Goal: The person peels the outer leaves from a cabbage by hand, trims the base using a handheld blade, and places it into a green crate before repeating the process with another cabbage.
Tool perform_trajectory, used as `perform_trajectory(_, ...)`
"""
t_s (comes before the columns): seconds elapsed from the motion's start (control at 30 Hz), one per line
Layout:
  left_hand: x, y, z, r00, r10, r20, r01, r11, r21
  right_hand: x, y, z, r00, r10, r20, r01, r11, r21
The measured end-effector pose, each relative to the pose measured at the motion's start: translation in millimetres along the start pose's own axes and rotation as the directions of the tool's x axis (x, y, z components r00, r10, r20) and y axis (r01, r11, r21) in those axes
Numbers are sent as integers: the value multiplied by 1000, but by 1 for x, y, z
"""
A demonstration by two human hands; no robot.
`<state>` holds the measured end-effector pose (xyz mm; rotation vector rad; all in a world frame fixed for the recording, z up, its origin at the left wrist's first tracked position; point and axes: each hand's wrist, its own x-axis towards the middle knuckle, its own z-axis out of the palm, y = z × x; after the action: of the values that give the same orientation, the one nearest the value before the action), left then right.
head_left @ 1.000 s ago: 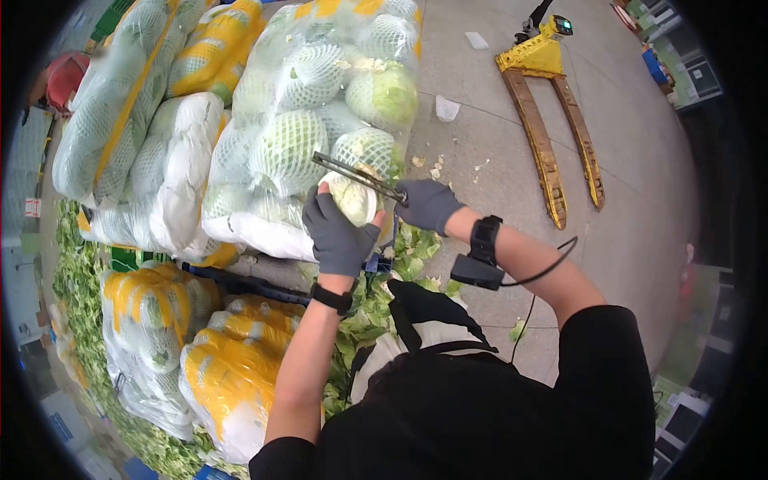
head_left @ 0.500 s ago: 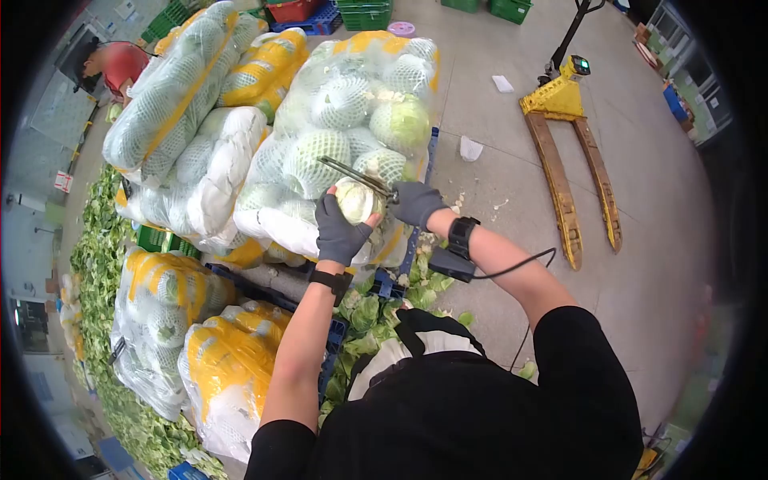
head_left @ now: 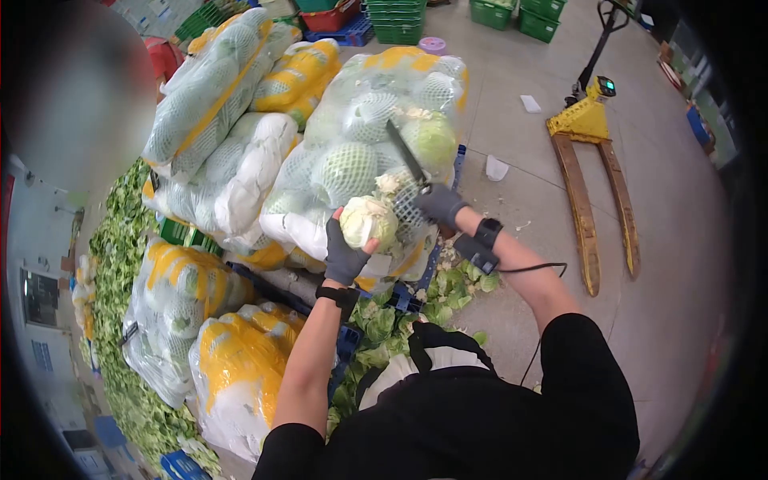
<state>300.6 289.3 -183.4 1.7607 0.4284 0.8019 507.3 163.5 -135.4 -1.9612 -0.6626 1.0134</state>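
The left hand's [head_left: 346, 258] fingers curve part-open around 1 pale cabbage [head_left: 368, 222] above the near edge of the bagged pile [head_left: 294, 232]; the right hand's [head_left: 440, 205] are curled shut on 1 knife [head_left: 406, 154].

no readable text, blurred sign on the wall at left, pallet jack display [head_left: 610, 86] lit but illegible

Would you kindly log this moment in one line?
left hand: holds cabbage | right hand: holds knife, clear of cabbage | nearby: bagged produce
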Motion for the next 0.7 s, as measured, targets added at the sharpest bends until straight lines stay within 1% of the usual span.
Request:
perform_trajectory(0.03,-3,18,-1,998,-61,-24,58,993,-99,12,5,-9,995,-82,-55,73,988,-139)
perform_trajectory(0.07,-6,21,-6,997,-59,-41,55,994,-98,20,-1,-16,996,-59,-67,43,974,-224)
perform_trajectory(0.13,-19,25,-14,987,-135,-85,106,954,-280,36,-14,-22,945,-275,-178,166,870,-464)
perform_trajectory(0.17,-24,30,-19,987,-134,-82,104,948,-301,43,-28,-23,955,-244,-170,125,847,-516)
perform_trajectory(0.2,-31,34,-22,982,-148,-115,108,948,-299,50,-42,-20,963,-215,-161,88,819,-567)
perform_trajectory(0.27,-43,46,-30,972,-190,-135,126,915,-384,77,-46,-9,981,-167,-100,79,810,-581)
perform_trajectory(0.3,-48,55,-34,964,-222,-150,150,911,-385,86,-41,5,939,-287,-188,54,665,-745)
perform_trajectory(0.33,-54,63,-39,955,-232,-186,148,913,-380,78,-42,18,707,-680,-193,148,409,-900)
perform_trajectory(0.37,-59,69,-45,959,-214,-189,132,919,-371,74,-45,35,629,-765,-139,401,472,-785)
perform_trajectory(0.4,-63,76,-49,961,-196,-194,115,924,-364,70,-48,54,536,-837,-110,628,482,-611)
perform_trajectory(0.43,-68,85,-52,957,-202,-206,113,919,-378,29,-79,68,757,-647,92,632,690,-352)
perform_trajectory(0.47,-76,92,-57,946,-216,-243,114,920,-375,-19,-112,79,836,-413,361,481,868,-123)
perform_trajectory(0.5,-84,98,-63,948,-217,-235,130,933,-336,-40,-113,94,708,-554,437,651,752,-102)
perform_trajectory(0.53,-92,105,-69,950,-215,-226,144,945,-295,-53,-115,107,546,-671,502,795,604,-58)
perform_trajectory(0.57,-101,114,-73,946,-232,-224,132,912,-388,-57,-118,116,522,-667,532,802,595,-40)
perform_trajectory(0.6,-113,122,-78,934,-242,-264,128,914,-385,-61,-120,124,434,-683,588,843,537,1)
perform_trajectory(0.63,-126,129,-83,933,-250,-260,129,904,-408,-65,-122,132,338,-691,639,879,475,49)
perform_trajectory(0.67,-139,135,-89,931,-257,-259,127,894,-430,-73,-127,140,302,-679,669,882,465,74)
perform_trajectory(0.7,-153,141,-94,924,-281,-261,146,887,-438,-82,-131,147,216,-685,695,943,332,33)
